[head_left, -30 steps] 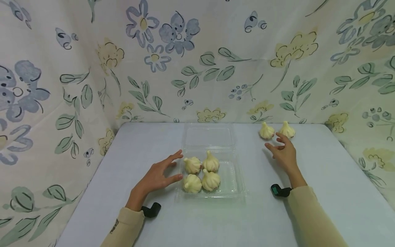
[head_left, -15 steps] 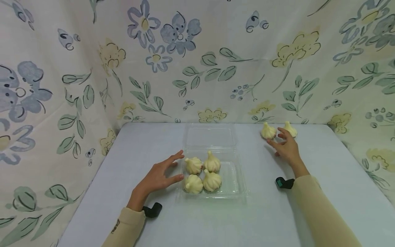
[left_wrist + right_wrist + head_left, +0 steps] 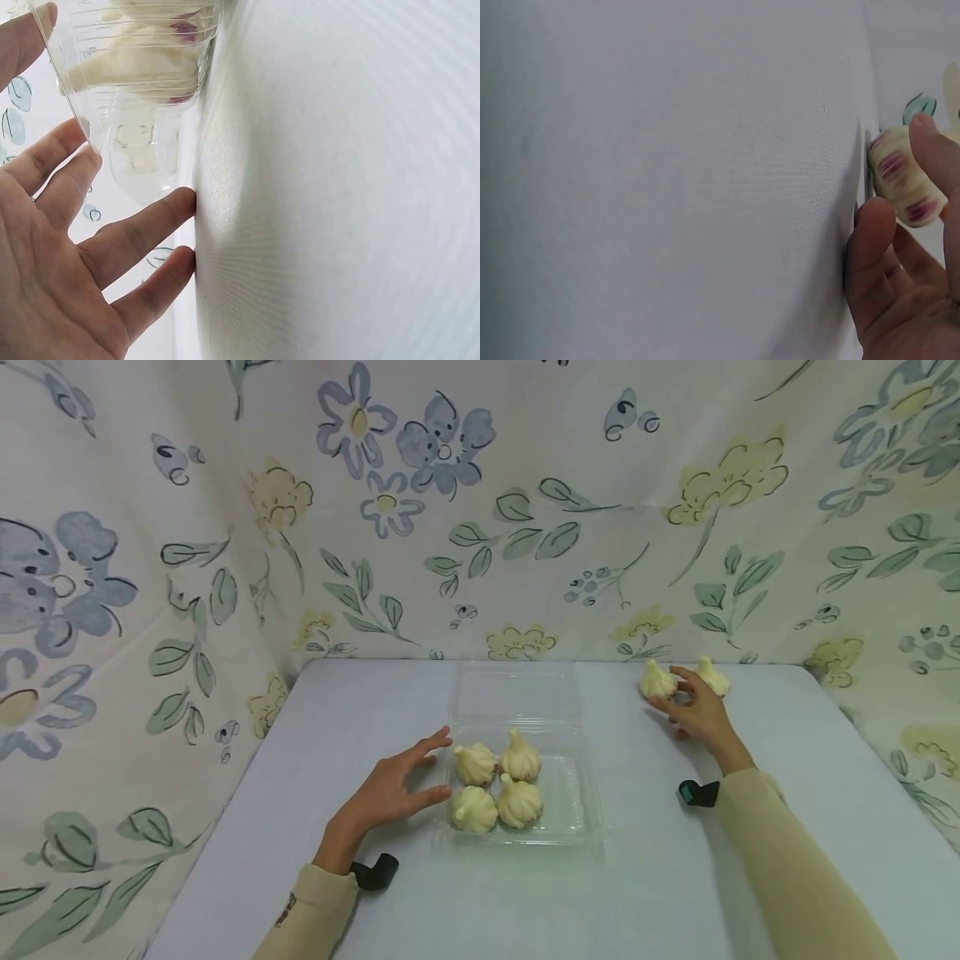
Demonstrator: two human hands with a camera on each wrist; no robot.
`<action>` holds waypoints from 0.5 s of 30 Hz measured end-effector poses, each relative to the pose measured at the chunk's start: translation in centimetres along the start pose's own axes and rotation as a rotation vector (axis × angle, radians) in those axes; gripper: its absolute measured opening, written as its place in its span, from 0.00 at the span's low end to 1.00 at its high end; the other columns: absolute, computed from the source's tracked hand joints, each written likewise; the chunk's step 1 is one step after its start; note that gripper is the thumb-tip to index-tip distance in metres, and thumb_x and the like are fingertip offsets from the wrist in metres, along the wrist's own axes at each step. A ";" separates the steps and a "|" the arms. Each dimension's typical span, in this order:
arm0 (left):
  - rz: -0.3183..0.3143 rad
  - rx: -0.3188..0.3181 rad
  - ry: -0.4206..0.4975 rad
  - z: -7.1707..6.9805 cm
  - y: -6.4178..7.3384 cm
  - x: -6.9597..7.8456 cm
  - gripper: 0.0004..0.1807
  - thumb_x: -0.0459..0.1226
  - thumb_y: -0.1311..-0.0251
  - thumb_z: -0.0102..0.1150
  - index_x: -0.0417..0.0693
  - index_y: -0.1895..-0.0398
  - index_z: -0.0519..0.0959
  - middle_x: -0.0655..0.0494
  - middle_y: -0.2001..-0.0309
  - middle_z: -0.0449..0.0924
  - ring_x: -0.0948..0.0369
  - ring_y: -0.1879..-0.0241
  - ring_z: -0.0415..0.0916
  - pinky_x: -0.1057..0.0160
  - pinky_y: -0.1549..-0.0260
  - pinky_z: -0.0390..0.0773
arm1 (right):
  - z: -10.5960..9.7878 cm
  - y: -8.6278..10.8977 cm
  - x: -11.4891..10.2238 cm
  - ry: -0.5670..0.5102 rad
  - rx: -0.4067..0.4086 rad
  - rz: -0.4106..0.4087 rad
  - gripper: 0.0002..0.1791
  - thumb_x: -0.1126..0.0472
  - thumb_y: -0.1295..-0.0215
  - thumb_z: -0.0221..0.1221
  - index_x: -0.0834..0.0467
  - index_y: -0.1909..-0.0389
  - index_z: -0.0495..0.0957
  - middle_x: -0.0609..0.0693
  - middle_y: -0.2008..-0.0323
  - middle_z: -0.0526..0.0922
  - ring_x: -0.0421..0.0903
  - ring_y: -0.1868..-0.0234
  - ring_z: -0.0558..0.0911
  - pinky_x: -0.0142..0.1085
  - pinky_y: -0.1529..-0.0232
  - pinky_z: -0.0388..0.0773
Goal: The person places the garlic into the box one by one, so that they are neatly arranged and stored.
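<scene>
- Forward since the first frame, the right hand [image 3: 701, 714] has moved up to a bulb [image 3: 658, 679] at the desk's far edge; the left hand [image 3: 386, 789] keeps its place.
- Garlic-shaped and cream, that bulb has a ribbed, rounded body narrowing to a short neck, with purple streaks on its underside in the right wrist view.
- Tub [image 3: 566, 793] and lid [image 3: 517, 689] are thin, clear, shiny plastic, the lid laid back toward the desk's far edge.
- Desk [image 3: 360, 693]: white and matte. Backdrop [image 3: 450, 527]: soft cloth printed with flowers and leaves.
- Right thumb lies at the bulb's near side, the forefinger at its right; these fingers curve about it, but I cannot tell whether they grip.
- Left fingers are spread wide, touching the tub's left rim, two fingertips down at the desk.
- Another bulb [image 3: 713, 677] sits just beyond the right hand, toward the desk's far right corner.
- Four bulbs [image 3: 520, 802] fill the tub's left part, two by two.
</scene>
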State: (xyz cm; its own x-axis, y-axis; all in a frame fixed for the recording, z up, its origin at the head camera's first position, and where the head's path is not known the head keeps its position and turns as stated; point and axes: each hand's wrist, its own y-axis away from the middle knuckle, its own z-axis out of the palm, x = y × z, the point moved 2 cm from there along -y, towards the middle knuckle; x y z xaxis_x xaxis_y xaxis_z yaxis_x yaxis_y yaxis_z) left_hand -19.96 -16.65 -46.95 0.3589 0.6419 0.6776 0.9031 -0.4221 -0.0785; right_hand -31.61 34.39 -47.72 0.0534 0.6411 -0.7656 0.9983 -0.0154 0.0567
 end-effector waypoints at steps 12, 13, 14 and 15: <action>0.014 0.002 -0.017 0.1 0.0 0.1 0.45 0.57 0.38 0.66 0.77 0.20 0.54 0.67 0.24 0.65 0.51 0.34 0.77 0.32 0.32 0.65 | 0.1 -0.5 0.1 -0.018 -0.014 -0.011 0.47 0.46 0.30 0.63 0.52 0.18 0.48 0.72 0.25 0.58 0.42 0.68 0.78 0.38 0.78 0.79; 0.014 0.002 -0.019 0.1 0.0 0.1 0.45 0.57 0.38 0.66 0.79 0.21 0.53 0.67 0.24 0.65 0.51 0.34 0.77 0.33 0.32 0.65 | 0.1 -0.6 0.2 -0.014 -0.006 -0.012 0.47 0.46 0.29 0.63 0.52 0.18 0.49 0.72 0.25 0.58 0.42 0.69 0.78 0.37 0.78 0.79; 0.016 0.003 -0.021 0.1 0.0 0.1 0.45 0.57 0.38 0.66 0.79 0.21 0.53 0.67 0.24 0.65 0.51 0.34 0.77 0.33 0.32 0.65 | 0.2 -0.6 0.2 -0.011 0.002 -0.015 0.46 0.47 0.29 0.63 0.52 0.19 0.50 0.72 0.25 0.59 0.42 0.69 0.78 0.37 0.78 0.79; 0.017 0.005 -0.024 0.1 -0.1 0.0 0.45 0.57 0.38 0.66 0.79 0.21 0.53 0.68 0.24 0.66 0.51 0.34 0.77 0.33 0.32 0.65 | 0.2 -0.7 0.1 -0.010 0.009 -0.017 0.45 0.47 0.29 0.63 0.53 0.19 0.51 0.72 0.26 0.59 0.42 0.70 0.78 0.37 0.78 0.79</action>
State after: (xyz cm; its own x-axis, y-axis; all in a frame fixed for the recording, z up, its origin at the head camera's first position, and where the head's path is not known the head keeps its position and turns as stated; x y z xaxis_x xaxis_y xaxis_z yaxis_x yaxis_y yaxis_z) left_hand -19.97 -16.54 -46.99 0.3793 0.6499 0.6586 0.8980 -0.4300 -0.0930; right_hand -32.25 34.32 -47.99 0.0366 0.6340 -0.7725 0.9992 -0.0119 0.0376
